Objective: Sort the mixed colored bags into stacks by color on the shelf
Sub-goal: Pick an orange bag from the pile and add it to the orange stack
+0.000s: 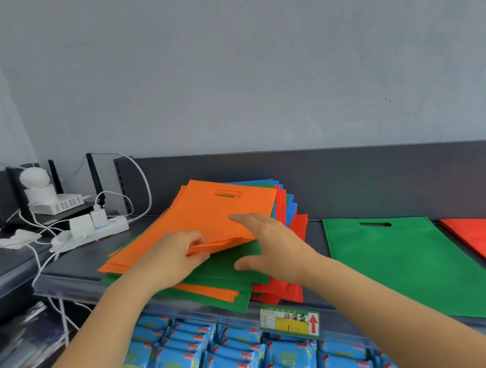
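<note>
At the six o'clock edge of the pile, pinches the top orange bag with left hand, steadies it with right hand spread flat, likely to peel it free toward three o'clock.

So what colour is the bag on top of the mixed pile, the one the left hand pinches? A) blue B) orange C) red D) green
B: the orange bag lies on top, its near edge pinched by the left hand, with the right hand resting open on it.
</note>
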The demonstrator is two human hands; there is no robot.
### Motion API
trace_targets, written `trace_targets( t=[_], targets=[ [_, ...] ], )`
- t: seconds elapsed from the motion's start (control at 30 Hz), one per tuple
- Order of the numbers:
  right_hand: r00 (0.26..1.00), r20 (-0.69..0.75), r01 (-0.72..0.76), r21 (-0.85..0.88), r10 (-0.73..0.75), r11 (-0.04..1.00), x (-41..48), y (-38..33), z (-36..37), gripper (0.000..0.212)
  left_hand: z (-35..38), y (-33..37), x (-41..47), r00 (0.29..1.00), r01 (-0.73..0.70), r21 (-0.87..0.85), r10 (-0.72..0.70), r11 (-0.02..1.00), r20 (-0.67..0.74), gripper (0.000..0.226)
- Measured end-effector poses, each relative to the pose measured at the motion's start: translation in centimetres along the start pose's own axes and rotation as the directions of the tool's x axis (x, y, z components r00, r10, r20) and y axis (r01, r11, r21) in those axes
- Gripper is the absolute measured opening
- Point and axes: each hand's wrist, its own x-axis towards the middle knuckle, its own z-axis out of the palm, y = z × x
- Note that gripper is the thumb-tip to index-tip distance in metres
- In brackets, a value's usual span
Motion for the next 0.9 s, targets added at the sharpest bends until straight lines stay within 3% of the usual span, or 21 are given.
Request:
trace_targets(
  t=[0.07,0.13,0.23,0.37,0.5,0.53,0.57,0.63,0.7,0.77,0.83,0.9],
  targets=[
    [0.999,0.001,0.054,-0.074,-0.054,0.996,0.4,-1.0,0.7,0.07,0.3,0.1,-0.1,0.998,-0.035,0.021,0.036,0.999,-0.051,0.009],
    [0.995,-0.058,0.07,-0.104,-0.076,0.992,0.9,-1.7,1.2,0.045,0.6,0.4,-0.3,0.994,-0.045,0.024,0.047,0.999,-0.094,0.01],
    [0.987,-0.157,0.023,-0.132,-0.043,0.991,1.4,-1.2,1.0,0.021,0.7,0.4,-0.8,0.987,-0.073,0.102,0.086,0.992,-0.138,0.018],
    [0.941,-0.268,-0.213,0.004,0.206,0.977,1.1,1.9,-1.7,0.016,-0.2,-1.4,-1.5,0.982,-0.034,0.218,0.074,0.975,-0.177,0.019],
    [0.899,-0.15,-0.385,0.177,0.411,0.906,-0.1,5.7,-3.6,0.012,-0.7,-2.1,-1.3,0.984,-0.039,0.27,0.084,0.962,-0.157,0.026],
    [0.877,-0.083,-0.423,0.338,0.474,0.841,-0.6,6.1,-3.7,0.019,-0.6,-1.7,-1.2,0.984,-0.055,0.286,0.101,0.957,-0.149,0.027],
    [0.839,0.011,-0.463,0.54,0.544,0.703,-1.1,6.1,-3.8,0.029,-0.4,-1.3,-1.1,0.981,-0.083,0.303,0.132,0.949,-0.142,0.027],
    [0.713,0.239,-0.52,0.811,0.659,0.268,-1.4,6.5,-4.1,0.051,0.0,-0.1,-0.9,0.977,-0.144,0.335,0.187,0.931,-0.099,0.026],
    [0.617,0.376,-0.466,0.882,0.692,-0.063,-1.5,7.4,-4.3,0.064,0.5,0.9,-0.5,0.968,-0.207,0.36,0.245,0.91,-0.061,0.022],
    [0.592,0.416,-0.403,0.894,0.69,-0.193,-1.6,8.2,-4.3,0.05,0.9,1.8,-0.2,0.943,-0.284,0.358,0.326,0.89,-0.064,0.029],
    [0.58,0.394,-0.499,0.864,0.713,-0.071,-2.0,8.8,-4.3,0.021,1.2,2.3,0.1,0.929,-0.318,0.367,0.364,0.874,-0.063,0.028],
    [0.603,0.353,-0.608,0.784,0.715,0.125,-2.7,8.9,-4.0,0.021,1.1,2.9,0.2,0.911,-0.344,0.383,0.403,0.857,-0.083,0.017]
  ],
)
